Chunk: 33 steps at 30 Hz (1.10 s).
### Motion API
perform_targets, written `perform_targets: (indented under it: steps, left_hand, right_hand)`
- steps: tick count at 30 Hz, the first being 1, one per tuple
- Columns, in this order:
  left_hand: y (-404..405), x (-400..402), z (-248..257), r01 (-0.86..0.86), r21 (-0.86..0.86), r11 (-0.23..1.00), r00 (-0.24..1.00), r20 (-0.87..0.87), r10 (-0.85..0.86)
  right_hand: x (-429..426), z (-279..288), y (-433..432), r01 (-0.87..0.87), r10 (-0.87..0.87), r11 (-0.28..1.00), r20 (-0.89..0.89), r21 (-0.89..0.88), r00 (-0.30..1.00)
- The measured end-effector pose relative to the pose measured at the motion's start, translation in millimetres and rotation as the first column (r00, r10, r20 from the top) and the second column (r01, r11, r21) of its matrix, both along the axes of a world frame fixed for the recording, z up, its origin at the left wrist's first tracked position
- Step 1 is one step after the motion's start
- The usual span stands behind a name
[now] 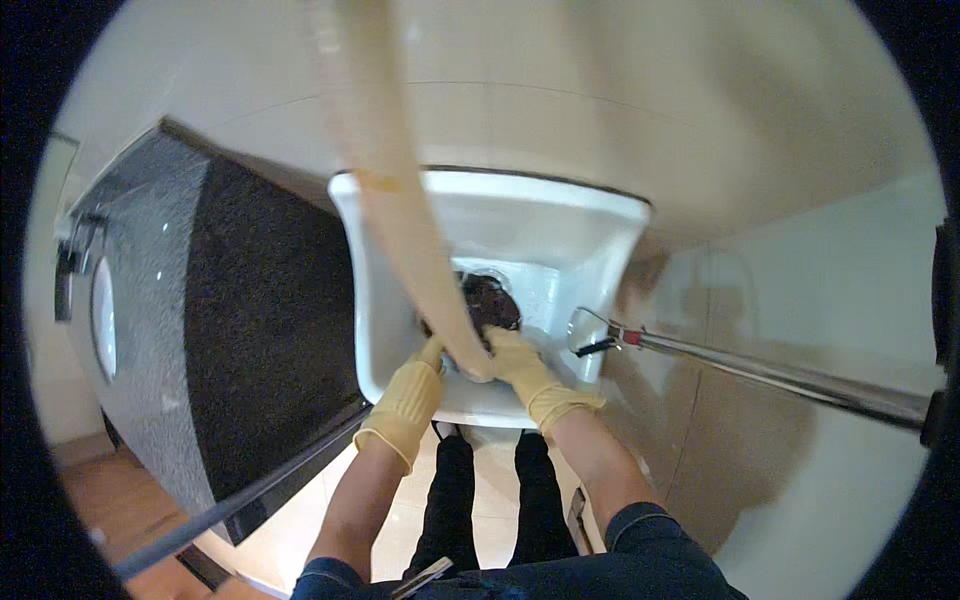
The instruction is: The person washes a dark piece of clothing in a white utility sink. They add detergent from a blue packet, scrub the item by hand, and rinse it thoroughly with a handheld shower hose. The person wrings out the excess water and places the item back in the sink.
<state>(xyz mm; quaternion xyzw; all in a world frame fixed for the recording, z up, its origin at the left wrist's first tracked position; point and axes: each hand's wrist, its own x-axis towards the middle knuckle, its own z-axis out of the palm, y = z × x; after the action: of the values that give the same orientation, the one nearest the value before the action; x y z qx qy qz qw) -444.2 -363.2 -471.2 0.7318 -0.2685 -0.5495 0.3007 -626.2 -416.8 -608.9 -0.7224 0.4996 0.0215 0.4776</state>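
Note:
A white ceramic sink basin point(491, 416) stands in front of me, and a dark, wet-looking bundle point(491, 300) lies low inside it, probably cloth. Both my hands wear yellow rubber gloves. My right hand point(521, 367) reaches into the basin with its fingers closed on the near edge of the bundle. At the bundle's left side is my left hand point(412, 390); a pole partly hides its fingers, so its grip is unclear. That long beige pole point(405, 217), blurred, crosses from the top of the view, its rounded end appearing between my gloves.
A metal pole point(750, 371) with a wire frame leans at the basin's right side. To the left stands a dark stone counter point(270, 315) with an inset washbasin point(105, 319). A grey bar point(240, 499) crosses at lower left. Tiled wall point(525, 127) rises behind the sink.

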Motion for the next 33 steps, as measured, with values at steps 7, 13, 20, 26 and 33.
perform_targets:
  steps: [7, 13, 20, 26, 33]
  left_hand:
    - [-5, -25, -33, -0.087, 0.039, 0.995, 0.988, -0.124, 0.091]
    - [-12, -43, -44, -0.1, 0.066, 0.993, 0.977, -0.182, 0.111]
    - [-7, -12, -45, -0.261, 0.045, 0.964, 0.925, -0.273, 0.263]
    - [19, -1, -70, -0.484, -0.09, 0.87, 0.696, -0.642, 0.321]
    - [-1, 1, 0, 0.431, 0.317, 0.845, 0.62, 0.576, -0.533]
  right_hand:
    - [-3, 147, 48, -0.017, 0.02, 0.998, 0.044, -0.067, 0.999]
    - [21, 117, 57, 0.141, -0.118, 0.65, 0.084, -0.747, 0.989]
    - [-77, 66, 6, 0.11, -0.103, 0.989, 0.077, -0.102, 0.992]
    - [-34, 70, -30, -0.231, 0.158, 0.954, -0.332, -0.193, 0.93]
    - [-28, 22, -32, 0.003, -0.015, 0.995, 0.124, 0.099, 0.992]
